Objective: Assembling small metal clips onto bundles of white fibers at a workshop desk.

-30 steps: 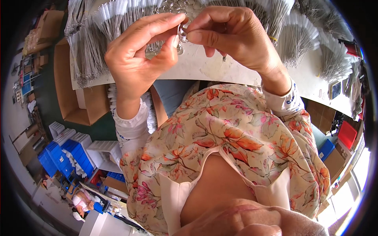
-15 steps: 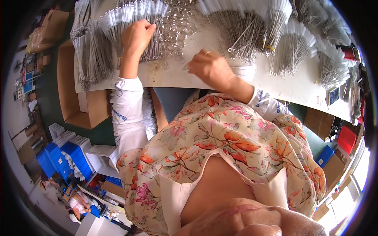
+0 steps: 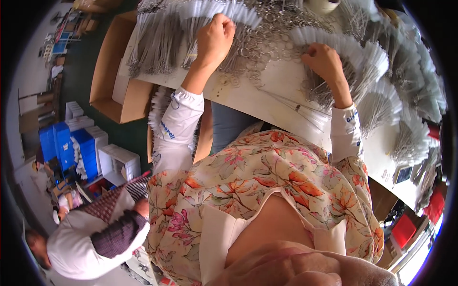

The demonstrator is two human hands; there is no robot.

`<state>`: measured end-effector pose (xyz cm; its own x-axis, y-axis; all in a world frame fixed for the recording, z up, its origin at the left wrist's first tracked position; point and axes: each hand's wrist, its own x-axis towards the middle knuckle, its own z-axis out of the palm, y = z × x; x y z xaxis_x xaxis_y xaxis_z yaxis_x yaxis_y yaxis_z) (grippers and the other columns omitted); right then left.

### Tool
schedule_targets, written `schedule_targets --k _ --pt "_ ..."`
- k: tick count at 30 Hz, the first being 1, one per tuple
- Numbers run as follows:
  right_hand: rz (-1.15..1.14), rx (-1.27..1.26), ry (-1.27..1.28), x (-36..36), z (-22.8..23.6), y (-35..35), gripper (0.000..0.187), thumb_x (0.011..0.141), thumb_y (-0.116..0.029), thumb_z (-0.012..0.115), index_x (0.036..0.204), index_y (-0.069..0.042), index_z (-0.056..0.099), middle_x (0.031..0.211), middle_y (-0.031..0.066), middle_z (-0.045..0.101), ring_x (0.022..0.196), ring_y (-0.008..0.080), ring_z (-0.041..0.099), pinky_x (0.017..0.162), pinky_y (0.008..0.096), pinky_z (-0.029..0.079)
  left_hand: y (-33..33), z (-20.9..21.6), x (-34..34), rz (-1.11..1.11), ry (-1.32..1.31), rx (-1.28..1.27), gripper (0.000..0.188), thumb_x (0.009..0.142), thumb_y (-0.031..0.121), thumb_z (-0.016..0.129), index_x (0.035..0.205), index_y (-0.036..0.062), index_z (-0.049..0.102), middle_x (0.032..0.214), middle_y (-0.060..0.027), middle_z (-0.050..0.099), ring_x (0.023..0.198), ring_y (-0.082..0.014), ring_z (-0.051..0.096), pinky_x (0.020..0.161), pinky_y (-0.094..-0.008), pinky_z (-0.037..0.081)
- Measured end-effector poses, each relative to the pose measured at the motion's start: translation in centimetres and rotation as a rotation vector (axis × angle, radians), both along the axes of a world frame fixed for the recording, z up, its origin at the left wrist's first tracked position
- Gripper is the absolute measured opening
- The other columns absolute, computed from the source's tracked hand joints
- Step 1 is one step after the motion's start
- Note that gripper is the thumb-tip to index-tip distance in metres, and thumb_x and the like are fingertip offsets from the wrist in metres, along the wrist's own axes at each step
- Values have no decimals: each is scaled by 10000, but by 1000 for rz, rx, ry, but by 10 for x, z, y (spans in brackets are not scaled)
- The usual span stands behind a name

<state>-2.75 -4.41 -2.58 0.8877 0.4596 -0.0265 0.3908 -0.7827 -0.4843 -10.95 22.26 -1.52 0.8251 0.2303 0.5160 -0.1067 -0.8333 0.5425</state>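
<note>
My left hand (image 3: 217,40) is raised at the far side of the table (image 3: 238,95), its fingers pinched together beside a fan of thin wire brushes (image 3: 162,45) with white bristle heads. What is between those fingertips is too small to make out. Over another spread of wire brushes (image 3: 369,59), my right hand (image 3: 324,59) has its fingers curled down; the hand hides what they grip, if anything. Between both hands lies a heap of metal rings (image 3: 269,40). A few loose wire brushes (image 3: 298,108) lie at the table's near edge.
More brush bundles (image 3: 412,138) cover the table's right side, near a phone-like device (image 3: 403,174). An open cardboard box (image 3: 107,71) stands left of the table. Blue crates (image 3: 62,145) and a co-worker (image 3: 90,238) are at lower left.
The view has turned, so the table sits further right. My right hand has moved from the table's near edge to the right-hand brushes. A co-worker has come in at lower left.
</note>
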Motion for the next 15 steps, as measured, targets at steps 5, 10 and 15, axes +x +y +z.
schedule_targets --k 5,10,15 --pt "24 133 -9 -2 30 -22 300 779 -285 549 727 4 610 600 111 581 567 205 574 607 336 484 41 23 8 28 -16 -576 218 886 181 539 1035 22 545 782 -65 587 561 -122 587 505 -265 522" --pt "-185 928 270 -9 57 -95 411 917 -347 458 742 11 556 658 47 536 639 129 570 654 269 490 152 16 16 355 232 198 377 781 402 621 896 45 658 830 -138 654 761 -274 614 711 -344 469" --pt "-414 1547 -22 11 79 -171 324 944 -363 424 840 -77 534 644 4 517 543 116 520 542 274 491 244 -17 -40 200 528 360 311 838 336 562 924 48 642 916 -170 635 842 -298 615 733 -361 452"
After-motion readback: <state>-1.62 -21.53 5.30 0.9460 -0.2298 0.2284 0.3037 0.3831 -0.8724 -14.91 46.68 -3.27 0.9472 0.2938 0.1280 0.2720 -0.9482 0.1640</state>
